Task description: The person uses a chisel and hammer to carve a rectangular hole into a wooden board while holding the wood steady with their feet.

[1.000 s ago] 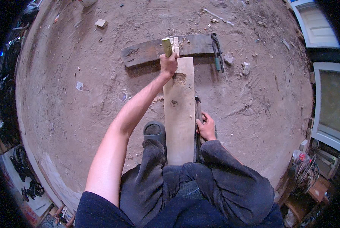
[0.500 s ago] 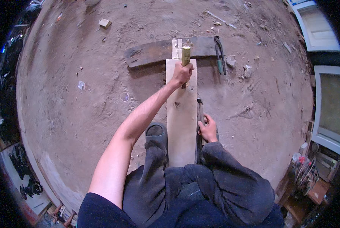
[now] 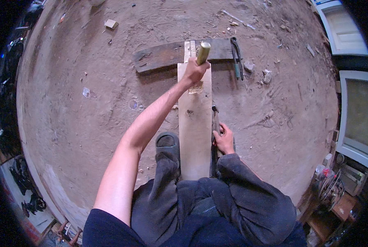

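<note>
Two hands work along one pale plank [image 3: 195, 127] that runs away from the seated person over the dirt floor [image 3: 89, 123]. Nearest, a dark slipper [image 3: 167, 145] sits just beside the plank's left edge. On the plank's right side, the right hand [image 3: 224, 140] rests low, its fingers curled around a thin dark tool [image 3: 214, 136] lying along the plank's edge; how tightly it grips cannot be told. Farther out, the left arm stretches forward and the left hand [image 3: 194, 71] is wrapped in a fist around a yellowish-green cylindrical handle [image 3: 203, 52], held over the plank's far end, with a patch of rough, splintered wood just below the fist. Beyond that, the plank's far end rests on a dark weathered board [image 3: 163, 55] lying crosswise. A pair of dark pincers [image 3: 236, 57] lies at the board's right end, and a small wooden block [image 3: 110, 24] sits well apart on the dirt, far left.
</note>
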A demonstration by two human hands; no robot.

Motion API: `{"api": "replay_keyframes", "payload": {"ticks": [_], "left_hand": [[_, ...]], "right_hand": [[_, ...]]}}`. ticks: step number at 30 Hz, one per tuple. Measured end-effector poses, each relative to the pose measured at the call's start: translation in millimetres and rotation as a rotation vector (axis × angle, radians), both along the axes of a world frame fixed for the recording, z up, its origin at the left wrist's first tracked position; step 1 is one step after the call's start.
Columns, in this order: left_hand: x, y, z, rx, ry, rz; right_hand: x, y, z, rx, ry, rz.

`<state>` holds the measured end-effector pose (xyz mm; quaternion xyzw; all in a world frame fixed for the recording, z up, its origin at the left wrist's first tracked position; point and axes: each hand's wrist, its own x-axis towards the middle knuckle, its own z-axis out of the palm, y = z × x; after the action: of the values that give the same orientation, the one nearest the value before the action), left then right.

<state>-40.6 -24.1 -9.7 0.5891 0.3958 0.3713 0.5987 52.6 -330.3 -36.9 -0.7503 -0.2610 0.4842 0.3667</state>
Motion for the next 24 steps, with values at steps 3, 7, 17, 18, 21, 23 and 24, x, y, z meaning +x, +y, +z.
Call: {"api": "replay_keyframes", "payload": {"ticks": [3,7,17,18,21,23,24], "left_hand": [[17.9,5.1,31.0,-0.208,-0.137,0.086],[10.2,-3.9,10.8,-0.1,-0.052,0.13],[-9.7,-3.4,-29.8,-0.333,-0.016,0.17],[-10.2,-4.7,-27.3,-0.332,-0.017,0.172],[-18.4,0.8,-19.3,-0.378,-0.086,0.096],[-23.3,1.4,-10.2,-0.422,-0.165,-0.073],[-26.5,3.5,-5.2,-0.388,-0.126,-0.111]], "right_hand": [[3.8,-10.4,-13.6,-0.007,-0.012,-0.016],[5.7,-12.0,-23.5,0.056,-0.114,0.033],[5.2,3.1,10.3,-0.026,0.097,-0.003],[10.0,1.8,7.7,-0.048,0.23,-0.045],[21.9,13.6,23.3,-0.092,0.427,-0.076],[36.4,12.4,25.1,0.07,0.511,-0.012],[42.2,13.4,25.8,0.124,0.487,-0.002]]}}
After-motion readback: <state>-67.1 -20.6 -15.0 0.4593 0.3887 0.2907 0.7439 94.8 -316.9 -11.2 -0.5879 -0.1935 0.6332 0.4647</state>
